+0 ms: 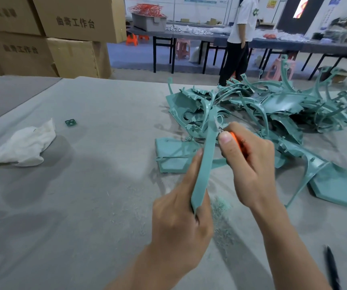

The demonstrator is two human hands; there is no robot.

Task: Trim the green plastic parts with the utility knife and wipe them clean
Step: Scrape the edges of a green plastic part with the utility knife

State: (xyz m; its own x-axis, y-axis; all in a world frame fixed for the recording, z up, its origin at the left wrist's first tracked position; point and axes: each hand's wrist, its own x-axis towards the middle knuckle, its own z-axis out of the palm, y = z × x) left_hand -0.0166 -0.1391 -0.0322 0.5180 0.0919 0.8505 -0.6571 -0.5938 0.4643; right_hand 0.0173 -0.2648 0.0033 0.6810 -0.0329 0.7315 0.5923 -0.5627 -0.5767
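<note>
Centrally, the left grip [181, 222] clasps the lower end of a green strip [205, 164], tilting it up so its edge meets the knife [236, 141], which the right grip [249, 168] clenches, thumb braced by the blade. More parts [272, 109] lie heaped at two o'clock on the worktop [84, 195]; the cloth [22, 145] waits at nine o'clock for wiping.

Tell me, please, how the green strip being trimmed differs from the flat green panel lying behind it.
The strip is long and narrow; the panel broad and flat. The left hand holds the strip up against the knife in the right hand; the panel lies unheld on the table. Both are teal-green plastic.
</note>
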